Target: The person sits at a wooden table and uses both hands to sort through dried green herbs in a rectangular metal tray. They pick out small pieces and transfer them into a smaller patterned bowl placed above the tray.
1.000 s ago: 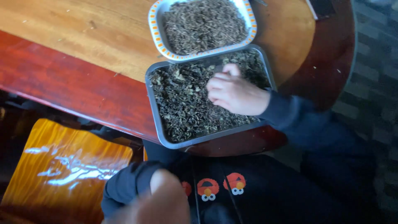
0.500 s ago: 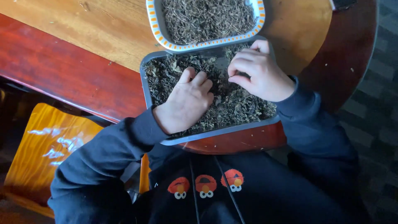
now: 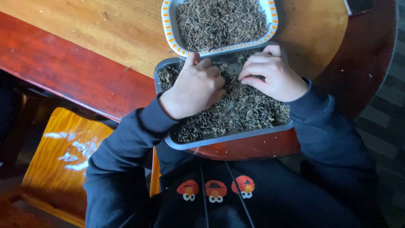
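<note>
Head view looks down on both hands working in a grey tray (image 3: 228, 138) filled with dried, dark green-brown leaf bits (image 3: 244, 112). The left hand (image 3: 196, 86) lies palm down on the heap, fingers curled inward and pressed into the leaves, its fingertips near the middle of the tray; whether it grips any leaves under the palm cannot be told. The right hand (image 3: 272, 76) rests on the far right part of the heap, fingers bent and drawn together with the thumb, pinching at a small bit of the leaves. The two hands are close, knuckles nearly facing, with a patch of bare tray bottom showing between them.

The grey tray is rectangular with rounded corners; its long axis runs left to right, tilted slightly, and its near edge juts over the rim of the wooden table (image 3: 84, 38) toward the person. Just beyond it, touching or overlapping its far edge, sits a white dish with an orange-marked rim (image 3: 168, 29), also full of the same dried leaves. A yellow wooden chair (image 3: 63, 156) stands below the table at left.
</note>
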